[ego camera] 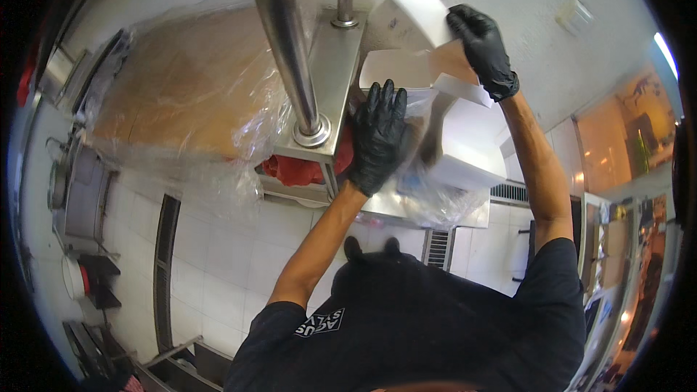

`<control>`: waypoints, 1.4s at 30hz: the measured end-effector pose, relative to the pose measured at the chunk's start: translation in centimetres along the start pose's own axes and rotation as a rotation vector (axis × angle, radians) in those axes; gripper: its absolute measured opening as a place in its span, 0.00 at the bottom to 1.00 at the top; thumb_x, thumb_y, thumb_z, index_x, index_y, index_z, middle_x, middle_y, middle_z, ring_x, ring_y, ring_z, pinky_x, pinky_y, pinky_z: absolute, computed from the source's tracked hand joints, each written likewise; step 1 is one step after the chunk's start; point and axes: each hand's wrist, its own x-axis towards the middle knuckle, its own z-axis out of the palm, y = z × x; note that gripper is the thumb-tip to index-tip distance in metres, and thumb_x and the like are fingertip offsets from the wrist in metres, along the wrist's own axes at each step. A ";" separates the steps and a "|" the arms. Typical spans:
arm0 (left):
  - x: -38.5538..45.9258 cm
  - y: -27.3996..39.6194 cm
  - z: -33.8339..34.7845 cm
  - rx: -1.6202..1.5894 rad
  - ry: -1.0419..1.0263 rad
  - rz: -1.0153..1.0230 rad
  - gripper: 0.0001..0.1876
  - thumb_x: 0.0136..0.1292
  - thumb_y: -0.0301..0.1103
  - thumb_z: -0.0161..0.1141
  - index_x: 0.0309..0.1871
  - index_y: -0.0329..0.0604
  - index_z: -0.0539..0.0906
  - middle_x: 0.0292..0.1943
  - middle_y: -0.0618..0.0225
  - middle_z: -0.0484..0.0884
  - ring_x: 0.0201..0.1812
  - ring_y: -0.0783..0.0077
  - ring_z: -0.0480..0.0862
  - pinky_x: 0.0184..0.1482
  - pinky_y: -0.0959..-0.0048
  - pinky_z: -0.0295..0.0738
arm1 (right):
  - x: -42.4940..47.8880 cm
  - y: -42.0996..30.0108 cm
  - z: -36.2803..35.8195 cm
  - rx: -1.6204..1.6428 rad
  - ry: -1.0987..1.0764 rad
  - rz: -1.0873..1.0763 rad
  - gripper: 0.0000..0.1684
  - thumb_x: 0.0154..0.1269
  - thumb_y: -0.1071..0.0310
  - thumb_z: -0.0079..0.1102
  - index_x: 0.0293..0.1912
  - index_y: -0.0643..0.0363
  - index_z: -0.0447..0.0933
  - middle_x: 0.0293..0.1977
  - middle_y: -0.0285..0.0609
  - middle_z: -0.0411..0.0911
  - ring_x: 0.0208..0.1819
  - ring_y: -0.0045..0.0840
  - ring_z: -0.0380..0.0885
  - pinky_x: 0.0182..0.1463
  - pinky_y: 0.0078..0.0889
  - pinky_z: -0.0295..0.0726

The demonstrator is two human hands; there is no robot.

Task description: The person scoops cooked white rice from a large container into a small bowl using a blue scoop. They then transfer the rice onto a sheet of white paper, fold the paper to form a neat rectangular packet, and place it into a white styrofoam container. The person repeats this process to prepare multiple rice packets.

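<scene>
My right hand [484, 51], in a black glove, grips the edge of an open white paperboard box [422, 8]. The box's flaps stand apart, and its brownish inner side shows near my fingers. My left hand [379, 139], also gloved in black, lies with its fingers stretched out on or just above a clear plastic bag; contact cannot be told. Crumpled film of that plastic bag [438, 204] hangs over the front of a metal table [384, 208]. More white paperboard [471, 139] stands beside the bag, below my right wrist.
Left of my left hand is a steel shelf [340, 60] with upright metal posts [286, 43]. Red cloth or plastic [297, 170] sits beneath it. A large plastic-wrapped stack of brown cardboard [185, 81] extends leftward. Floor drain grates [165, 272] cross the white tiles.
</scene>
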 end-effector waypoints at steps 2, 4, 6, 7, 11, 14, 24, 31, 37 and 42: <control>0.2 0.3 -0.2 -0.080 0.003 -0.005 0.34 0.58 0.35 0.58 0.68 0.36 0.63 0.68 0.46 0.59 0.70 0.46 0.57 0.69 0.51 0.50 | -0.6 0.0 -1.9 0.109 0.194 -0.021 0.11 0.67 0.68 0.55 0.42 0.67 0.78 0.33 0.34 0.78 0.36 0.16 0.72 0.45 0.21 0.72; 0.4 0.6 -0.4 -0.074 0.038 0.008 0.34 0.58 0.36 0.59 0.68 0.35 0.63 0.69 0.46 0.59 0.70 0.47 0.57 0.69 0.52 0.50 | -2.5 -1.6 -3.6 0.155 0.439 -0.031 0.11 0.66 0.72 0.56 0.47 0.66 0.78 0.39 0.35 0.79 0.40 0.18 0.75 0.49 0.22 0.73; 0.6 1.3 -0.4 -0.060 0.052 0.028 0.33 0.59 0.35 0.59 0.67 0.35 0.64 0.68 0.46 0.59 0.70 0.49 0.58 0.69 0.53 0.50 | -4.9 -1.5 -6.2 0.170 0.708 -0.162 0.14 0.66 0.74 0.54 0.51 0.65 0.76 0.45 0.38 0.80 0.43 0.21 0.77 0.51 0.25 0.75; 0.4 1.5 -0.3 -0.063 0.059 0.024 0.33 0.59 0.35 0.59 0.67 0.35 0.64 0.68 0.46 0.60 0.70 0.49 0.58 0.69 0.53 0.51 | -6.3 -1.7 -7.5 0.207 0.846 -0.273 0.15 0.66 0.76 0.53 0.52 0.65 0.76 0.46 0.39 0.79 0.44 0.23 0.77 0.52 0.28 0.76; -0.1 0.6 0.2 -0.017 0.063 0.034 0.31 0.62 0.38 0.58 0.66 0.36 0.64 0.66 0.46 0.63 0.67 0.46 0.62 0.66 0.51 0.55 | -11.6 -4.4 -14.9 0.715 0.787 -0.539 0.12 0.64 0.78 0.54 0.47 0.64 0.77 0.44 0.41 0.81 0.44 0.20 0.79 0.51 0.28 0.79; 0.0 0.3 1.3 -0.064 0.157 0.017 0.32 0.60 0.41 0.61 0.64 0.35 0.65 0.65 0.47 0.64 0.66 0.48 0.63 0.65 0.51 0.57 | -15.1 -2.5 -20.9 0.434 0.951 -0.475 0.13 0.64 0.76 0.54 0.48 0.64 0.75 0.46 0.43 0.79 0.48 0.28 0.77 0.53 0.33 0.78; 4.6 3.4 2.5 0.508 0.260 0.133 0.28 0.54 0.42 0.66 0.58 0.44 0.74 0.57 0.51 0.72 0.60 0.49 0.70 0.61 0.50 0.63 | -44.0 1.0 -32.7 -0.193 1.212 -0.057 0.20 0.69 0.71 0.51 0.59 0.65 0.68 0.50 0.46 0.77 0.49 0.26 0.77 0.56 0.24 0.76; 1.2 7.6 0.0 0.440 0.197 0.059 0.39 0.50 0.46 0.66 0.66 0.43 0.67 0.61 0.45 0.68 0.62 0.43 0.67 0.62 0.50 0.62 | -61.7 -0.2 -35.7 -0.250 1.434 0.417 0.13 0.67 0.74 0.54 0.49 0.67 0.76 0.47 0.41 0.77 0.47 0.20 0.74 0.53 0.23 0.73; 2.4 11.9 1.9 0.639 0.187 0.110 0.37 0.53 0.44 0.61 0.67 0.44 0.65 0.63 0.38 0.64 0.64 0.40 0.65 0.62 0.48 0.61 | -71.2 -0.5 -39.3 0.002 1.480 0.453 0.14 0.66 0.73 0.55 0.50 0.67 0.74 0.47 0.44 0.76 0.48 0.25 0.75 0.54 0.29 0.75; 1.5 26.3 6.1 0.242 0.327 0.048 0.22 0.56 0.29 0.62 0.56 0.37 0.75 0.57 0.50 0.73 0.59 0.50 0.70 0.61 0.56 0.64 | -73.2 0.7 -41.0 -0.537 1.418 0.602 0.13 0.65 0.78 0.52 0.49 0.67 0.76 0.47 0.44 0.77 0.49 0.26 0.74 0.55 0.30 0.73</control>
